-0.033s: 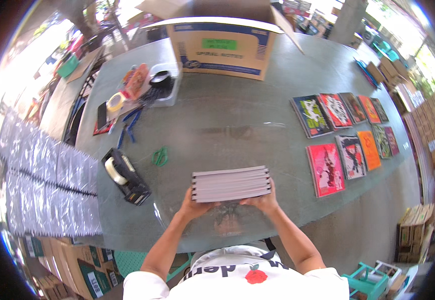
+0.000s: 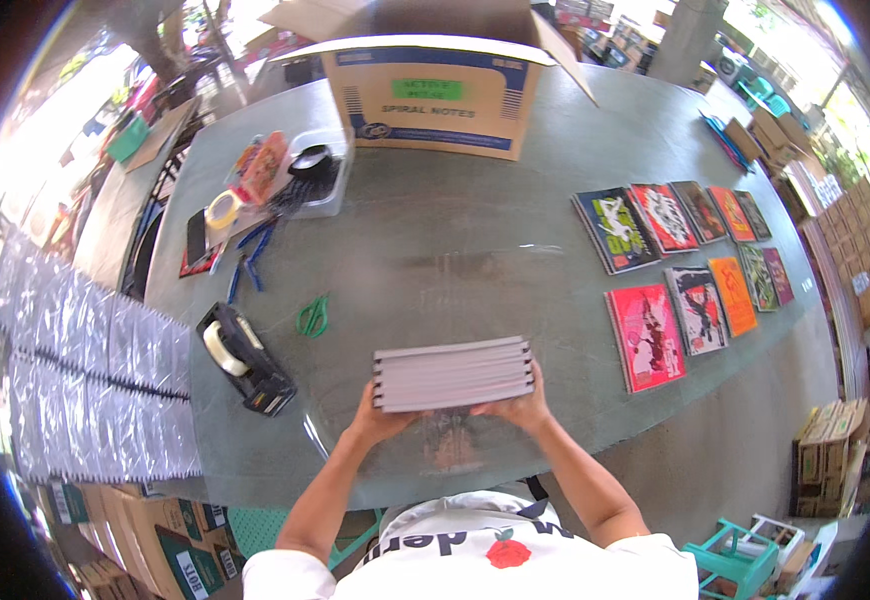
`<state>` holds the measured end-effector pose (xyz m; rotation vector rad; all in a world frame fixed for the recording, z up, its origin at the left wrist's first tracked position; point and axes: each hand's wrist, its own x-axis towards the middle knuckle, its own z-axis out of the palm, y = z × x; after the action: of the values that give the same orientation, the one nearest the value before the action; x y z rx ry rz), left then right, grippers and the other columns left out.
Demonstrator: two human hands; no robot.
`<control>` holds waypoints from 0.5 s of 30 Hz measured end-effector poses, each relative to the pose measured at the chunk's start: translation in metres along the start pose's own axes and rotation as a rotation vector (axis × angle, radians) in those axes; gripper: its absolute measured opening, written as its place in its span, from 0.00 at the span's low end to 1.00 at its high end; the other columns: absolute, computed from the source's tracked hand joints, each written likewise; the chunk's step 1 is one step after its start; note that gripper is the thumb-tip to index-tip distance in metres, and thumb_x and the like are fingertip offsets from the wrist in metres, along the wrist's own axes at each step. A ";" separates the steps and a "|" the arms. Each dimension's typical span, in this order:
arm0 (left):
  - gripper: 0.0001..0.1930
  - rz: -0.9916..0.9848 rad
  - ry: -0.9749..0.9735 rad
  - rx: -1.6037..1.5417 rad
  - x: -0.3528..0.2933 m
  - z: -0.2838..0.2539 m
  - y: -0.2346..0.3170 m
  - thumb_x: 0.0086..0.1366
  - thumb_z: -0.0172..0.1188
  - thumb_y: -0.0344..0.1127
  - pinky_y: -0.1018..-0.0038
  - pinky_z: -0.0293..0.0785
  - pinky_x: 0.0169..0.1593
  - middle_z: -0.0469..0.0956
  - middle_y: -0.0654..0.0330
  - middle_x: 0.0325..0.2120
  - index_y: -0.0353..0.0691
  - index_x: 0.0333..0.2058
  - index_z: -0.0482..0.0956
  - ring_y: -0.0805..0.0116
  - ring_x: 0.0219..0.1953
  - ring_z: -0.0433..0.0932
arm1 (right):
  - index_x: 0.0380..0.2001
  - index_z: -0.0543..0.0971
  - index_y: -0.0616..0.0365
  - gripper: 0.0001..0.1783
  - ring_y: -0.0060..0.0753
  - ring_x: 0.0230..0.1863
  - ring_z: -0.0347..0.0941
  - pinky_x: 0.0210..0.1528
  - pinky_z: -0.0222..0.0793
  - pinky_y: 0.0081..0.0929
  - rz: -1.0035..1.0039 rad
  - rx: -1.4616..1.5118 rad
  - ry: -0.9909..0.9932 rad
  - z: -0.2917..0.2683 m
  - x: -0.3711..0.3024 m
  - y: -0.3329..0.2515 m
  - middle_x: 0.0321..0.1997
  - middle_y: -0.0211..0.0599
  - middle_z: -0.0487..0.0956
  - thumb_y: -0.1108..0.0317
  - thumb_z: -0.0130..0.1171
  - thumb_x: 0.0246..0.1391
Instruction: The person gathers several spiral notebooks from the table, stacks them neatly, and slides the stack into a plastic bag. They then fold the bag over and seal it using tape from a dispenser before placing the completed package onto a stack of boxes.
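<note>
Both my hands hold a stack of spiral notebooks in front of me, above the near edge of the table. Its page edges face up toward the view, and black bindings show at both ends. My left hand is closed round the stack's left end. At the right end, my right hand grips it, its fingers reaching underneath. The undersides of the fingers are partly hidden by the notebooks. Green-handled scissors lie beyond my left hand, and a black tape dispenser stands farther left.
A large open cardboard box stands at the far side of the table. Notebooks with colourful covers lie in two rows at right. A clear plastic tub sits far left. Plastic-wrapped stacks adjoin the table's left edge.
The view has shifted slightly, so the table and its things appear a little farther left. Both hands keep their hold on the notebook stack.
</note>
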<state>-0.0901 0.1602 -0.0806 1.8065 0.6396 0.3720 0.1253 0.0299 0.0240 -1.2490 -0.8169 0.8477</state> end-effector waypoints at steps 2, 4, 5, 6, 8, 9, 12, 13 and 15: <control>0.29 -0.006 -0.059 -0.050 0.005 0.000 0.016 0.39 0.70 0.28 0.70 0.69 0.49 0.75 0.57 0.38 0.37 0.44 0.70 0.65 0.44 0.73 | 0.47 0.65 0.62 0.50 0.28 0.45 0.69 0.51 0.64 0.28 -0.142 -0.082 0.063 0.004 -0.009 0.004 0.44 0.35 0.73 0.62 0.81 0.14; 0.28 0.279 0.062 0.242 0.007 -0.012 0.048 0.41 0.67 0.27 0.70 0.69 0.49 0.75 0.57 0.39 0.37 0.45 0.69 0.65 0.43 0.73 | 0.47 0.65 0.62 0.50 0.29 0.45 0.69 0.51 0.64 0.28 -0.149 -0.093 0.036 -0.002 -0.010 0.012 0.44 0.34 0.73 0.63 0.80 0.15; 0.28 0.267 0.065 0.241 0.007 -0.011 0.039 0.41 0.67 0.27 0.70 0.69 0.49 0.75 0.57 0.39 0.37 0.45 0.69 0.65 0.43 0.73 | 0.48 0.64 0.61 0.49 0.29 0.45 0.69 0.51 0.64 0.28 -0.175 -0.099 -0.012 -0.002 -0.009 0.016 0.43 0.34 0.73 0.64 0.79 0.17; 0.28 0.288 0.103 0.091 0.008 -0.008 0.023 0.42 0.67 0.27 0.70 0.68 0.49 0.75 0.57 0.39 0.37 0.45 0.69 0.65 0.43 0.73 | 0.48 0.64 0.61 0.49 0.29 0.45 0.69 0.51 0.64 0.28 -0.165 -0.095 -0.021 -0.004 -0.010 0.025 0.43 0.34 0.73 0.64 0.79 0.17; 0.28 0.308 0.154 -0.056 0.006 -0.006 0.012 0.42 0.66 0.27 0.70 0.68 0.49 0.74 0.57 0.39 0.37 0.45 0.69 0.64 0.43 0.73 | 0.48 0.65 0.60 0.47 0.30 0.46 0.69 0.51 0.64 0.28 -0.153 -0.259 -0.022 -0.010 -0.014 0.055 0.43 0.33 0.73 0.65 0.78 0.19; 0.28 0.283 0.137 0.118 0.006 -0.002 0.013 0.42 0.66 0.27 0.69 0.68 0.49 0.74 0.57 0.40 0.37 0.45 0.69 0.63 0.44 0.73 | 0.48 0.65 0.60 0.47 0.30 0.46 0.69 0.51 0.64 0.28 -0.156 -0.261 -0.024 -0.020 -0.018 0.080 0.43 0.33 0.73 0.65 0.78 0.19; 0.28 0.240 0.076 0.370 -0.002 0.007 -0.014 0.41 0.67 0.28 0.69 0.68 0.49 0.74 0.56 0.41 0.38 0.45 0.70 0.61 0.45 0.72 | 0.47 0.68 0.59 0.43 0.30 0.46 0.70 0.51 0.64 0.26 -0.004 -0.477 -0.147 -0.048 -0.030 0.130 0.43 0.34 0.74 0.66 0.77 0.21; 0.28 0.234 0.045 0.408 -0.005 0.008 -0.016 0.41 0.68 0.28 0.68 0.68 0.50 0.74 0.56 0.41 0.38 0.45 0.70 0.60 0.45 0.72 | 0.45 0.70 0.59 0.40 0.28 0.46 0.70 0.50 0.65 0.26 0.046 -0.349 -0.169 -0.052 -0.025 0.128 0.43 0.36 0.75 0.65 0.76 0.23; 0.29 0.105 0.029 0.311 -0.004 0.009 -0.003 0.39 0.69 0.30 0.68 0.68 0.50 0.74 0.55 0.41 0.39 0.44 0.71 0.58 0.45 0.72 | 0.44 0.72 0.60 0.37 0.27 0.46 0.70 0.50 0.65 0.26 0.100 -0.217 -0.197 -0.051 -0.011 0.114 0.43 0.37 0.76 0.65 0.76 0.24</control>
<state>-0.0888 0.1516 -0.0860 2.1403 0.6512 0.3860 0.1542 0.0100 -0.0963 -1.4211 -1.0323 0.9939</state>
